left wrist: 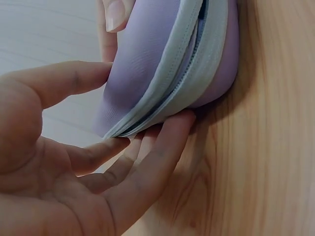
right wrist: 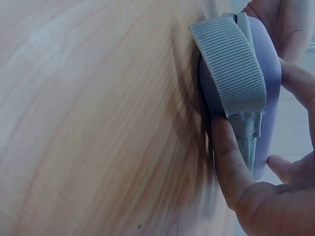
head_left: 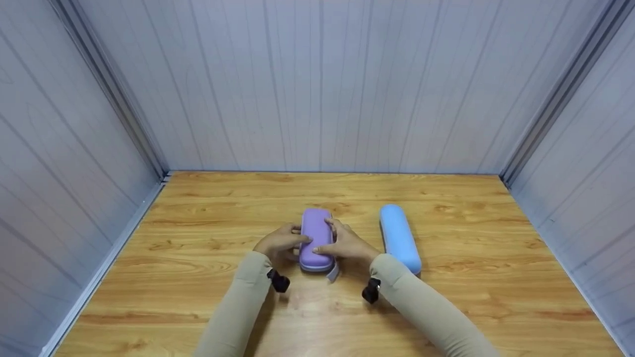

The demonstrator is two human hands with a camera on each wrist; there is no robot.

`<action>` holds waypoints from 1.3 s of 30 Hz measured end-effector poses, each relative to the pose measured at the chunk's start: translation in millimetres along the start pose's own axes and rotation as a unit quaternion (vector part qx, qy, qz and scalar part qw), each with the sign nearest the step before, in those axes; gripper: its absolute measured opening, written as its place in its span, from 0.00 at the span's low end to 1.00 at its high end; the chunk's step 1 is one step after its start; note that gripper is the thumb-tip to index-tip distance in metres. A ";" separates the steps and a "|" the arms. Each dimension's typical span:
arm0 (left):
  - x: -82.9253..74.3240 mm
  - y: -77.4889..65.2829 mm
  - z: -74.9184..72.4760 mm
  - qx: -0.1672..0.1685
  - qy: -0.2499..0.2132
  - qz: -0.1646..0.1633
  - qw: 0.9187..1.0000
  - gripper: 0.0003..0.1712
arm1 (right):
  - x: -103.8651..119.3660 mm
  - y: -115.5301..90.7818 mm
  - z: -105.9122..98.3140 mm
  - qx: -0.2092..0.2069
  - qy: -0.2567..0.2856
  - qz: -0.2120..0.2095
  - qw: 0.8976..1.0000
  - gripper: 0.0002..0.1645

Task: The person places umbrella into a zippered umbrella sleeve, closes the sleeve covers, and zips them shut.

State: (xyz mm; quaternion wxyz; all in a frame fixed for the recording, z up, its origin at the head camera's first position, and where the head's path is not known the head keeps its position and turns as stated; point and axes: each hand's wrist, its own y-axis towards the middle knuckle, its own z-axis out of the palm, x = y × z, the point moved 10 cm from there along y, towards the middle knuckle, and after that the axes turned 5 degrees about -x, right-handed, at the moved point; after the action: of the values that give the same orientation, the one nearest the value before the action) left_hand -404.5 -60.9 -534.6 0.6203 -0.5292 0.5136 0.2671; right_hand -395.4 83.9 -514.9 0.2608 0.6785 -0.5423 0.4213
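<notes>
A purple zip case (head_left: 316, 225) lies lengthwise on the wooden table, between both hands. My left hand (head_left: 280, 242) grips its left side, thumb on the lid and the other fingers low along the edge. From the other side my right hand (head_left: 351, 246) holds it, thumb and a finger over the top. In the left wrist view, a grey zipper band (left wrist: 170, 91) runs round the case, its seam parted in a narrow dark gap. A ribbed grey strap (right wrist: 229, 64) sticks out at the near right end. The inside of the case is hidden.
To the right lies a longer light blue case (head_left: 399, 238), slightly slanted, close to the right forearm. Pale panel walls (head_left: 317, 89) enclose the wooden table (head_left: 208, 208) at the back and on both sides.
</notes>
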 end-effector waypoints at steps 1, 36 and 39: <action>0.2 0.0 0.6 0.001 -0.003 -0.001 1.000 0.41 | -0.4 0.2 -0.2 0.002 0.002 0.000 1.000 0.63; 1.0 -11.5 11.7 0.025 0.022 0.012 0.999 0.41 | -12.1 48.1 -40.3 -0.105 -0.139 -0.005 0.985 0.13; 2.2 -11.4 10.9 0.024 0.018 0.006 1.000 0.41 | -13.7 47.5 -44.2 -0.118 -0.158 -0.002 0.980 0.11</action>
State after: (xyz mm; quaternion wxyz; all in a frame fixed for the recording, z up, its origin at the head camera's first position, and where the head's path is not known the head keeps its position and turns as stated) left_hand -389.9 -54.6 -533.2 0.6215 -0.5160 0.5342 0.2492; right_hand -454.4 113.7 -509.0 0.2504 0.7021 -0.6215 0.2411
